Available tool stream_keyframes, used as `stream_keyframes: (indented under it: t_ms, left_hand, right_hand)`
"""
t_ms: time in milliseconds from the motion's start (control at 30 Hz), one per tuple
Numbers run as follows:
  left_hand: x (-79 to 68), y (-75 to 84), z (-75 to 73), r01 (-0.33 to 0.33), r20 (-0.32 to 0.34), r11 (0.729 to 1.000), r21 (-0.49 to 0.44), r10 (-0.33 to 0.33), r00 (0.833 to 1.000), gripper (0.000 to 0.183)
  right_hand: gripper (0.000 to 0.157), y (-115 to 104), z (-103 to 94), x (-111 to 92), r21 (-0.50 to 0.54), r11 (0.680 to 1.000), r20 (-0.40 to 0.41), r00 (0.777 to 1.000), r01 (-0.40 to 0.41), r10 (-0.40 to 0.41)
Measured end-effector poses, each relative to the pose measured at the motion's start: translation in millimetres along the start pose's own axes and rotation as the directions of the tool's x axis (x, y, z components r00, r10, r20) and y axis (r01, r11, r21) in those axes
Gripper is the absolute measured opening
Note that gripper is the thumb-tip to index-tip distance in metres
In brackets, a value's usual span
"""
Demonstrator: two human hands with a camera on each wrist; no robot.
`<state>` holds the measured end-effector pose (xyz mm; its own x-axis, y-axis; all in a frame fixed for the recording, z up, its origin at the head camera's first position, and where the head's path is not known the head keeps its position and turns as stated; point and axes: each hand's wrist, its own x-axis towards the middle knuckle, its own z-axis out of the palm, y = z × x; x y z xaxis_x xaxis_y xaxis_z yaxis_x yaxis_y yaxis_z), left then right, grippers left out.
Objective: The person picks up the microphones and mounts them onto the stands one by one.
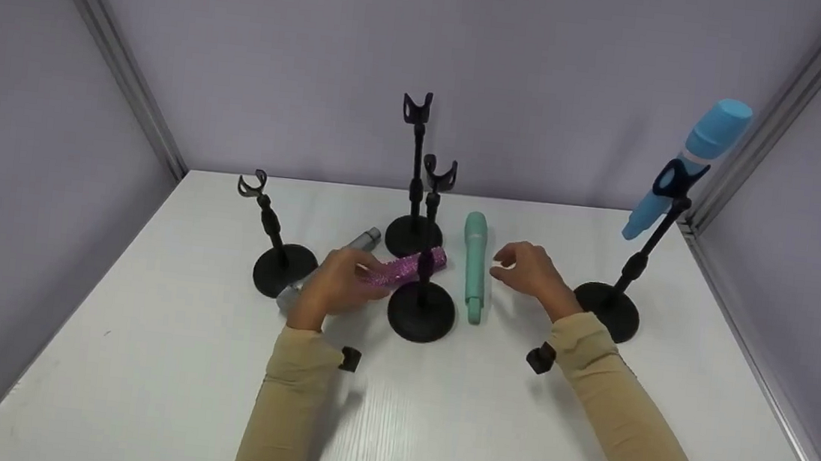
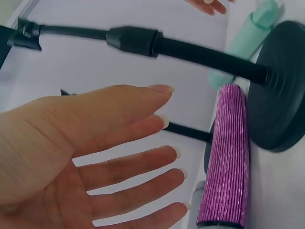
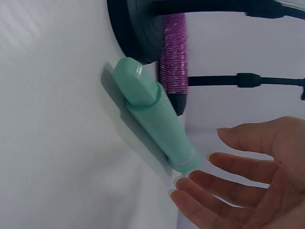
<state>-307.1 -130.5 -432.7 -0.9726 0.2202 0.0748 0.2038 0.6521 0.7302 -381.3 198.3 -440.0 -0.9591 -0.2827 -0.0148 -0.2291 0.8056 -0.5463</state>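
My left hand [image 1: 340,284] is above a grey microphone [image 1: 366,240] and beside a glittery purple microphone [image 1: 398,270]. In the left wrist view its fingers are extended and spread, apart from the purple microphone. Part of the grey one is hidden under that hand. To the right lies a mint-green microphone [image 1: 475,259], flat on the table. My right hand [image 1: 529,273] hovers just right of it, holding nothing; in the right wrist view the relaxed fingers [image 3: 228,188] come near its far end. A black microphone stand [image 1: 421,318] rises in front of the purple microphone.
An unloaded black stand [image 1: 285,270] is at the left, and another stand [image 1: 396,235] is behind the middle one. At the right, a tilted stand [image 1: 606,309] holds a blue microphone [image 1: 720,128]. Grey panels [image 1: 306,62] enclose the white table [image 1: 140,378] at the back and sides.
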Motion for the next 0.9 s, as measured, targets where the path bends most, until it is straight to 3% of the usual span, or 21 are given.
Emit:
stream_keyframes:
  t_ms: [233, 367, 533, 700, 900]
  left_hand:
    - [0.4, -10.9, -7.2, 0.015, -0.024, 1.0, -0.018, -0.015, 1.0, 0.034]
    - [-0.4, -11.4, -7.4, 0.015, -0.023, 1.0, -0.02, -0.016, 1.0, 0.034]
    - [-1.2, -12.1, -5.1, -0.003, -0.036, 1.0, -0.014, 0.002, 0.999, 0.035]
    - [-2.8, -11.1, -3.1, 0.019, -0.026, 0.999, -0.031, -0.02, 0.999, 0.035]
    - [-2.5, -9.5, -3.2, 0.036, -0.017, 0.999, -0.026, -0.037, 0.999, 0.034]
  right_hand:
    - [0.049, -6.1, 17.1, 29.3, -0.065, 0.996, 0.009, 0.998, -0.063, 0.064]
    - [0.057, -5.2, 23.5, 39.3, -0.001, 0.991, 0.041, 0.99, -0.133, 0.133]
    - [0.039, -2.9, 30.3, 47.0, 0.089, 0.978, 0.049, 0.981, -0.19, 0.186]
    - [0.032, -2.8, 33.4, 51.5, 0.09, 0.971, 0.032, 0.975, -0.22, 0.218]
    - [0.039, -5.1, 31.6, 53.4, 0.107, 0.958, 0.092, 0.962, -0.268, 0.258]
